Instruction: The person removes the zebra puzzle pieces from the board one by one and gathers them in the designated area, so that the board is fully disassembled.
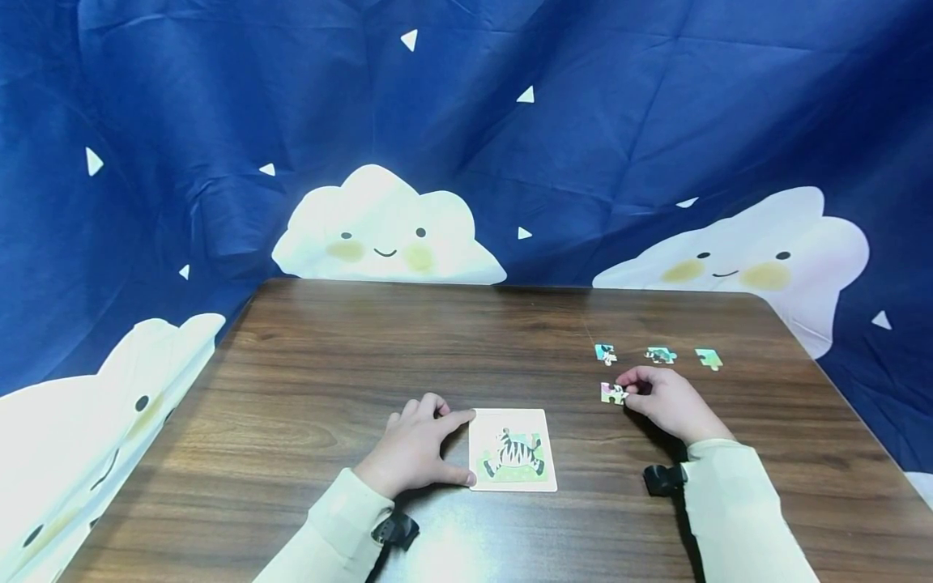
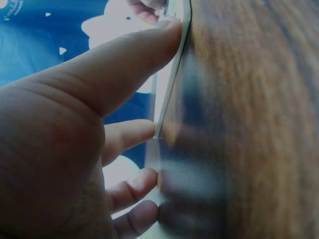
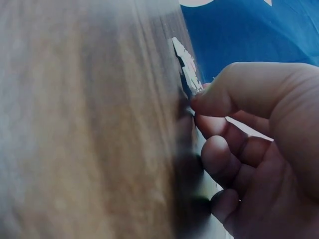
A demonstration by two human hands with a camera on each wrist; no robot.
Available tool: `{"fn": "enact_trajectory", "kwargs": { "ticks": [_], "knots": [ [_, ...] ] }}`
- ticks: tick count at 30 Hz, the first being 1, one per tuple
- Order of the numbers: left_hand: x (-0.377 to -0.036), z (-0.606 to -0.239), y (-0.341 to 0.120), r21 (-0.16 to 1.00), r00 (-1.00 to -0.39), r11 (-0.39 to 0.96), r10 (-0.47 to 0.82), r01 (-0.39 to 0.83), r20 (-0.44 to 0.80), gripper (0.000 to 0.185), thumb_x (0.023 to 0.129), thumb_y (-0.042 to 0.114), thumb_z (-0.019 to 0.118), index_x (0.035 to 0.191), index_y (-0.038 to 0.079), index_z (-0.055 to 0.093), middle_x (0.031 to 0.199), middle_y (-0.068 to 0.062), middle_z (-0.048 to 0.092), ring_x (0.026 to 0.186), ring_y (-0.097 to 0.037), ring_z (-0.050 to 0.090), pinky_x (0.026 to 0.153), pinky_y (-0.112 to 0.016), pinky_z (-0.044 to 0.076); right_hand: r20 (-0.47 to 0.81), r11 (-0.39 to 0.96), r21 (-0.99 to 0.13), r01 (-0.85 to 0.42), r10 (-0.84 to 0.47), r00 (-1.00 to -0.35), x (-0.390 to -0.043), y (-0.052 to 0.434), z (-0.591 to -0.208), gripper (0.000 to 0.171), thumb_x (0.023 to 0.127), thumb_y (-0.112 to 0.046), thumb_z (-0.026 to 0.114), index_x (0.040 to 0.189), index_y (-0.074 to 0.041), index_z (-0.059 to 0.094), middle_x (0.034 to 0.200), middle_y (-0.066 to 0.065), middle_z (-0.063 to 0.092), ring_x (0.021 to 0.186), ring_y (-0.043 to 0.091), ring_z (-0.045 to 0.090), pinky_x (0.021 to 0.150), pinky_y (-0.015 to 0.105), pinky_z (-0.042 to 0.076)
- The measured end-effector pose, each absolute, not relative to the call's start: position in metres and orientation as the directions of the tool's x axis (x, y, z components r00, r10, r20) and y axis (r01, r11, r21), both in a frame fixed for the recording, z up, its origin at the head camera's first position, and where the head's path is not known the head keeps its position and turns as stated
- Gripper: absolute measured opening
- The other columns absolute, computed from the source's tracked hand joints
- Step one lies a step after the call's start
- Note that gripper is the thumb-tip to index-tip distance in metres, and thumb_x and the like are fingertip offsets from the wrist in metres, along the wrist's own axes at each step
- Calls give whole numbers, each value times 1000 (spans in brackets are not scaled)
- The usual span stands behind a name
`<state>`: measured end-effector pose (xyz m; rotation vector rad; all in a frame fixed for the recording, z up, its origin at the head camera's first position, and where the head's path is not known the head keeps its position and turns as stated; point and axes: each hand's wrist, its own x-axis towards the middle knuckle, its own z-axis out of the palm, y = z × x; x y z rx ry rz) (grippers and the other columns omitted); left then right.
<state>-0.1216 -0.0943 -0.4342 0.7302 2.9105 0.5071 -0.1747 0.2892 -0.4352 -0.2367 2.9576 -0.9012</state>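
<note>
I see the left hand (image 1: 415, 449) spread flat on the wooden table (image 1: 306, 380), forefinger and thumb straight against the left edge of the zebra puzzle board (image 1: 513, 450). Right hand (image 1: 666, 402) curled, pinching a puzzle piece (image 1: 613, 393) lying on the table right of the board — three loose pieces (image 1: 659, 355) just beyond

Cream sleeves (image 1: 736, 502), blk wrist cams (image 1: 662, 479).

A dark brown wooden table (image 1: 306, 380) fills the foreground; from nine to three o'clock hangs a navy cloud-printed fabric backdrop (image 1: 583, 146).
</note>
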Motion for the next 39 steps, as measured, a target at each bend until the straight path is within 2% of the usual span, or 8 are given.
{"fn": "enact_trajectory", "kwargs": {
  "ticks": [6, 21, 31, 39],
  "knots": [
    [-121, -434, -94, 336, -880, 831, 475, 443, -16, 86, 59, 66, 72, 135, 34, 48, 110, 4, 40, 91, -17, 36, 70, -35, 28, -9, 839, -532, -117, -144, -989, -174, 292, -436, 17, 81, -10, 61, 97, -9, 66, 85, 1, 59, 80, 21, 50, 73, 36, 37],
    [-121, -435, -95, 328, -882, 836, 471, 440, -18, 86, 58, 67, 71, 135, 35, 48, 110, 4, 40, 90, -17, 36, 69, -35, 28, -19, 826, -549, -126, -163, -986, -175, 290, -436, 21, 80, -8, 63, 101, -7, 66, 82, 0, 57, 80, 19, 50, 74, 36, 37],
    [-121, -435, -96, 329, -882, 836, 471, 438, -23, 86, 59, 66, 72, 135, 35, 47, 110, 4, 40, 91, -17, 36, 69, -35, 28, 54, 810, -567, -153, -149, -987, -173, 276, -428, 20, 79, -9, 59, 99, -9, 65, 75, 0, 55, 71, 17, 49, 66, 31, 37],
    [-123, -434, -94, 322, -878, 836, 478, 444, -30, 86, 59, 67, 71, 136, 36, 46, 111, 5, 40, 91, -17, 36, 70, -35, 29, 81, 785, -561, -262, -263, -961, -165, 240, -413, 17, 79, -12, 62, 96, -12, 66, 75, -5, 54, 71, 13, 50, 68, 31, 39]
  ]
}}
